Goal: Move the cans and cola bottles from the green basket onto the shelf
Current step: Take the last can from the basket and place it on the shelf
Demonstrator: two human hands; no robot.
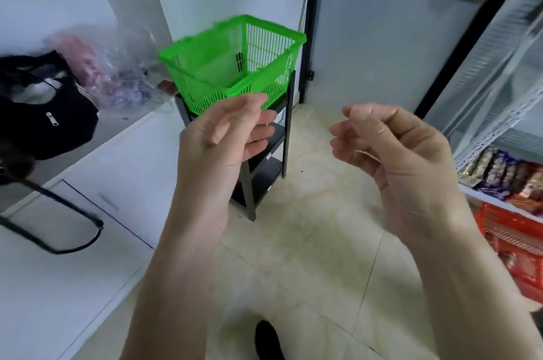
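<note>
Two hands free | left hand (226, 136) overlaps green basket (232, 65) | black rack (264, 154)

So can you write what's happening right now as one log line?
green basket: on black stand, no cans or bottles visible inside | left hand: empty, open | right hand: empty, loosely curled

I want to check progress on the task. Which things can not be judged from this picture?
- Head view: green basket floor, partly hidden by its front wall and motion blur.
- Shelf, cut by the right edge; no cans or bottles can be confirmed.
- Clear bag contents, blurred.
</note>
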